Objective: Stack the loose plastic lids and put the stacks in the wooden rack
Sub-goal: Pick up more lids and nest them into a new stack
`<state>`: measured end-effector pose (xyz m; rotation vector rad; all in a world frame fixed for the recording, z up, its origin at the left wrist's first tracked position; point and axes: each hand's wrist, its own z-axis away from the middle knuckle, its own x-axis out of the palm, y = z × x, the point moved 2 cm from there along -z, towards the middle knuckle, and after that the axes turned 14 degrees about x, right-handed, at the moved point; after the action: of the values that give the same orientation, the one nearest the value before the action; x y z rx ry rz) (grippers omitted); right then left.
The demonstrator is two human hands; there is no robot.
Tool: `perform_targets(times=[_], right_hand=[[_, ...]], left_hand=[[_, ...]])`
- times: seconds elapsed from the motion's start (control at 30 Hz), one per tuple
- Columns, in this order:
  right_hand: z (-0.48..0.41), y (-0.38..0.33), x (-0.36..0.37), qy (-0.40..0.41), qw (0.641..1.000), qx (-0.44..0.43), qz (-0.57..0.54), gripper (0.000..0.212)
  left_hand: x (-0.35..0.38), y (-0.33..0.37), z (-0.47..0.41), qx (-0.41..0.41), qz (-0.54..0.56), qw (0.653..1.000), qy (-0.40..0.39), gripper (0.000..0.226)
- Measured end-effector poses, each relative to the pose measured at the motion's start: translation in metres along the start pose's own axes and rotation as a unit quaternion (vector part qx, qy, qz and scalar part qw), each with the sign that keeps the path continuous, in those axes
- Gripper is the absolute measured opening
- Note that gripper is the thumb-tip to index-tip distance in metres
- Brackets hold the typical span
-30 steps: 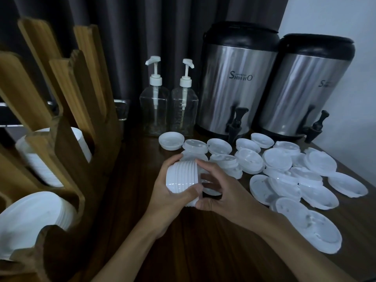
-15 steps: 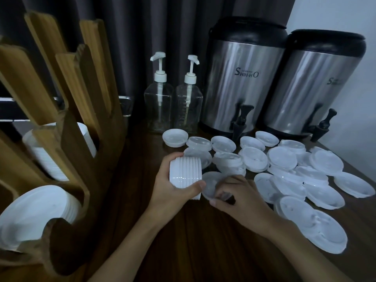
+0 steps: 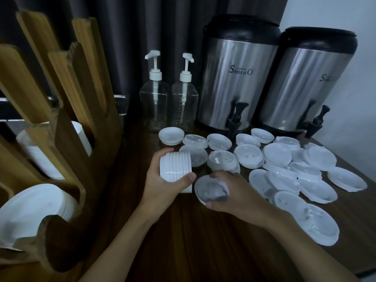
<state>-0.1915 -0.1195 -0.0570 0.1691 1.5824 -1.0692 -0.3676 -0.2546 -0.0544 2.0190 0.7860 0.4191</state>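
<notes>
Head view: left hand [image 3: 162, 185] grips stack of lids [image 3: 176, 166] on edge, thumb across front, just above bench [image 3: 183, 241]. Right hand [image 3: 234, 195] pinches single lid [image 3: 211, 190], tilted, just beside stack. Loose lids [image 3: 284, 165] scattered over bench to right, some overlapping. Wooden rack [image 3: 67, 123] at left, two slots holding lid stacks. Two pump bottles [image 3: 154, 98] and two steel urns [image 3: 234, 78] behind.

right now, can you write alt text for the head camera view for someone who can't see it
The left hand holds a stack of white plastic lids on its side while the right hand lifts a single translucent plastic lid off the dark wooden table. More loose lids lie right; a wooden rack stands left.
</notes>
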Motion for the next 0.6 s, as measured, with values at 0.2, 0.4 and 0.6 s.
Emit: perform_targets(times=[0.2,0.4,0.6], right_hand=[[0.007,-0.017,-0.012,0.049,0.978,0.010,-0.202,0.053],[0.011,-0.039,-0.003,-0.004,0.923,-0.006,-0.384,0.050],[0.010,-0.044,0.003,-0.025,0.916,-0.002,-0.400,0.055]], left_hand=[[0.002,0.003,0.002,-0.046,0.047,0.998,-0.002,0.074],[0.008,0.004,0.005,-0.076,0.110,0.991,-0.008,0.073],[0.008,0.006,0.005,-0.084,0.132,0.988,-0.008,0.071]])
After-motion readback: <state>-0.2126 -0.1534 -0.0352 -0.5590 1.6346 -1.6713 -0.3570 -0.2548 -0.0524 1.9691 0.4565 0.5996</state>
